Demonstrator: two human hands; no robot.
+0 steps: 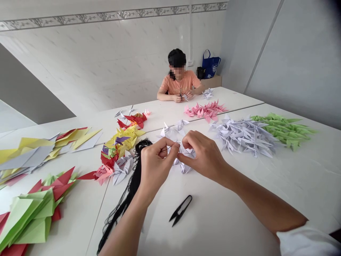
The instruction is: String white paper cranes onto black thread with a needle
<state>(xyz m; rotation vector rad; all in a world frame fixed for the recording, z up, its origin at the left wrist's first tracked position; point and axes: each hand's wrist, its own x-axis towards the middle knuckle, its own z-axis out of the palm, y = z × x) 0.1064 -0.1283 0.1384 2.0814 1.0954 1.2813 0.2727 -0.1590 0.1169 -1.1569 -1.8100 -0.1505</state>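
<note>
Above the middle of the table, my left hand (pixel 160 160) and my right hand (pixel 204 153) meet fingertip to fingertip, both pinched closed. A thin dark strand, apparently black thread, shows at my left fingers. What the right fingertips grip is too small to tell. White folded paper cranes (pixel 183 167) lie behind and beneath my hands, partly hidden by them. Along my left forearm stretches a long bundle of black thread (pixel 135 177). Black thread snips (pixel 181 210) rest on the table in front of my hands, blades spread.
Left are folded green papers (pixel 34 213) and yellow and white papers (pixel 34 153), with mixed coloured cranes (pixel 125 137) nearer. White cranes (pixel 243 137), green cranes (pixel 287 128) and pink cranes (pixel 206 110) are piled rightward. Opposite, a person in an orange shirt (pixel 178 85) handles a white crane.
</note>
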